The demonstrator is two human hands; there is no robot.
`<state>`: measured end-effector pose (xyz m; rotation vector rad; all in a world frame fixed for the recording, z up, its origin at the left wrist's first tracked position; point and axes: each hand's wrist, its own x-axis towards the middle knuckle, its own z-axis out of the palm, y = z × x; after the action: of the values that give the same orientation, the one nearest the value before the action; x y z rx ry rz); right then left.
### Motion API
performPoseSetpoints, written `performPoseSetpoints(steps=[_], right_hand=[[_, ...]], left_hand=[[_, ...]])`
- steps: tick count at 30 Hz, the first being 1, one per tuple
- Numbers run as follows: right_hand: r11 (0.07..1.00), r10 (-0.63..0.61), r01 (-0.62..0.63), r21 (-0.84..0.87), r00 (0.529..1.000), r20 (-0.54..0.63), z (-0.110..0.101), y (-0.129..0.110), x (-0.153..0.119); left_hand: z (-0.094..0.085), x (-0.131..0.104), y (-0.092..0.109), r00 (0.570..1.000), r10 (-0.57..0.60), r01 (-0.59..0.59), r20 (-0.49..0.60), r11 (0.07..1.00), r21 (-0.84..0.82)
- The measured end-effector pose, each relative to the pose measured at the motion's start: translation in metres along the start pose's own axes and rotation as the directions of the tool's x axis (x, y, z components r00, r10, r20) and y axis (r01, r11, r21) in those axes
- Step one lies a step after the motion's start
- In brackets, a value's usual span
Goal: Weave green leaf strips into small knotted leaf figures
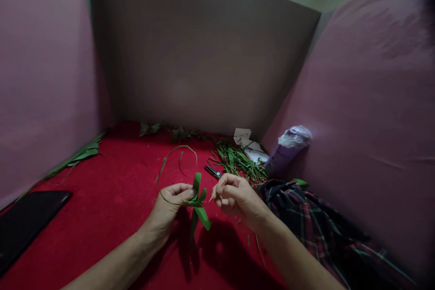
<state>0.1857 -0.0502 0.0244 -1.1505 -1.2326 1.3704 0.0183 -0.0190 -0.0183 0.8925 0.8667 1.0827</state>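
Leaf bundle (203,217) sits pinched in your left hand (170,200) above the red surface (115,186); your right hand (239,197), fingers curled, pinches a thin pale stick (211,198). Brace the bundle, aiming the tip clear of your thumb.

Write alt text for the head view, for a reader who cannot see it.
The left hand pinches green leaves over a red surface; the right hand holds a thin pale stick beside them. Beyond lie a dark tool and a pile of greenery, with plaid cloth to the right.
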Motion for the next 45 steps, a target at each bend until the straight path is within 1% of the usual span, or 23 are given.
performPoseSetpoints(steps=[1,2,3,6,9,13,16,18,20,25,30,34,38,42,45], right_hand=[[0.991,-0.023,0.024,0.135,1.000,-0.012,0.004,0.001,0.001],[0.972,-0.048,0.054,0.228,0.998,-0.034,0.008,0.002,0.001],[0.959,-0.072,0.085,0.271,0.996,-0.061,0.010,0.004,0.002],[0.934,-0.130,0.171,0.315,0.981,-0.147,0.016,0.010,0.002],[0.925,-0.156,0.206,0.319,0.972,-0.177,0.019,0.018,-0.001],[0.939,-0.195,0.245,0.240,0.957,-0.216,0.022,0.024,-0.006],[0.959,-0.194,0.240,0.153,0.945,-0.265,0.023,0.024,-0.008],[0.963,-0.201,0.244,0.116,0.934,-0.294,0.024,0.023,-0.008],[0.963,-0.206,0.248,0.103,0.928,-0.310,0.025,0.022,-0.008],[0.963,-0.214,0.253,0.091,0.928,-0.306,0.025,0.027,-0.007],[0.955,-0.266,0.294,0.041,0.907,-0.326,0.025,0.033,-0.005],[0.933,-0.351,0.356,-0.050,0.873,-0.340,0.027,0.034,-0.009],[0.894,-0.448,0.417,-0.163,0.842,-0.301,0.028,0.039,-0.013],[0.815,-0.567,0.488,-0.313,0.783,-0.256,0.027,0.046,-0.013],[0.758,-0.635,0.537,-0.371,0.739,-0.226,0.027,0.048,-0.013]], left_hand=[[0.000,-0.001,0.000,1.000,-0.002,0.002,0.010,1.000,0.015],[0.001,-0.001,0.000,1.000,-0.005,0.004,0.020,1.000,0.029],[0.001,-0.002,0.000,1.000,-0.005,0.004,0.030,0.999,0.040],[0.000,-0.003,-0.003,0.999,0.006,-0.009,0.041,0.998,0.064],[-0.001,-0.004,-0.005,0.998,0.021,-0.026,0.051,0.996,0.082],[0.002,-0.008,-0.003,0.999,-0.004,0.001,0.038,0.997,0.077],[0.007,-0.012,0.002,0.999,-0.031,0.030,0.022,0.997,0.071],[0.009,-0.013,0.004,0.999,-0.027,0.026,0.025,0.998,0.054],[0.010,-0.013,0.005,0.999,-0.016,0.014,0.035,0.999,0.048],[0.007,-0.010,0.000,0.998,-0.012,0.009,0.067,0.999,0.045],[0.004,-0.008,-0.004,0.999,-0.018,0.016,0.037,0.999,0.037],[0.004,-0.009,-0.004,0.999,-0.016,0.015,0.029,1.000,0.024],[0.004,-0.009,-0.002,0.999,-0.002,0.000,0.036,0.998,0.055],[0.003,-0.008,-0.003,1.000,0.004,-0.004,0.015,0.999,0.032],[0.003,-0.007,-0.004,1.000,0.002,-0.002,-0.001,1.000,0.024]])
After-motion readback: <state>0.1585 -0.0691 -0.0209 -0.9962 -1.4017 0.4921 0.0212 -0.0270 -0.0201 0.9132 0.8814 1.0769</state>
